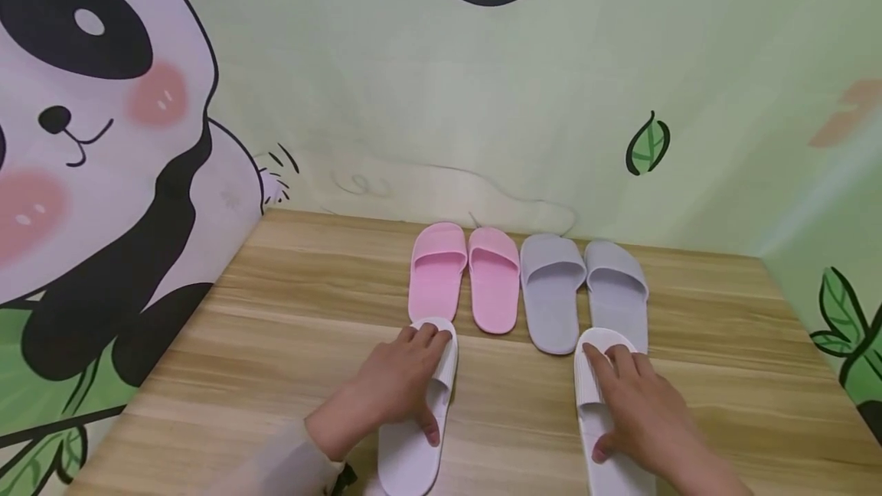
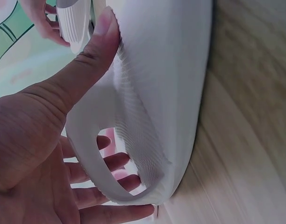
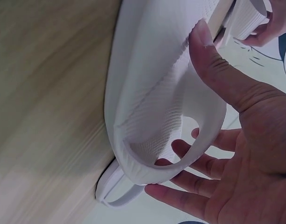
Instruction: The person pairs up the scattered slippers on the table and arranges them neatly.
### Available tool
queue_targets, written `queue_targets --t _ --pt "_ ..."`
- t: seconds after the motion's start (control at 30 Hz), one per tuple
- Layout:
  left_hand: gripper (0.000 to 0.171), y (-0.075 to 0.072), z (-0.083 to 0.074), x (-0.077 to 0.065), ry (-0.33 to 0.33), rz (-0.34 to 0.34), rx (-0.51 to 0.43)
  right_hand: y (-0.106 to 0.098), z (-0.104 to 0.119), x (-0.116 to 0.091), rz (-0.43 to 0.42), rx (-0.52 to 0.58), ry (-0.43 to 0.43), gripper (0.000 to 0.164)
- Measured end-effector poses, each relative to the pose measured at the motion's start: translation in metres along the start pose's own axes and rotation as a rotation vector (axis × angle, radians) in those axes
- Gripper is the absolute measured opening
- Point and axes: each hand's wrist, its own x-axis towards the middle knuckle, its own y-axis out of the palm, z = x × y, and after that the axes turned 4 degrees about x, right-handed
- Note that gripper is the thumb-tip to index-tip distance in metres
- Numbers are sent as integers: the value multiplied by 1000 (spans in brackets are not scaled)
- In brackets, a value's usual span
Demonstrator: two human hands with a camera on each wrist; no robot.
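Two white slippers lie on the wood-patterned surface, set apart, with ribbed straps at the far end. My left hand (image 1: 389, 381) grips the left white slipper (image 1: 403, 461), fingers over its strap and thumb at its inner edge. Likewise my right hand (image 1: 644, 412) holds the right white slipper (image 1: 620, 477), its thumb toward the near part. In the left wrist view the thumb presses the edge of the slipper (image 2: 166, 70) while fingers spread around the strap opening. The right wrist view shows the same hold on the other slipper (image 3: 145, 70).
Behind stand a pink pair, its left slipper (image 1: 434, 289) beside its right slipper (image 1: 494, 297), and a grey pair with left slipper (image 1: 551, 320) and right slipper (image 1: 620, 301). A green panda-printed wall (image 1: 358, 83) borders the wood-grain surface (image 1: 289, 373). The white toes overlap the rear row.
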Motion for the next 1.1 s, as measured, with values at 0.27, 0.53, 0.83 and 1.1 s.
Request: queue_targets --t 0.27,0.53,0.83,1.1 --pt "128 1 -9 2 4 -20 2 1 12 5 15 -3 -5 134" --pt "127 0 -21 3 32 -28 21 3 25 7 29 -30 -21 135" --pt "128 -2 -33 4 41 14 36 6 42 11 65 -19 -10 137" --pt "132 1 -41 2 40 9 49 10 60 15 99 19 15 140"
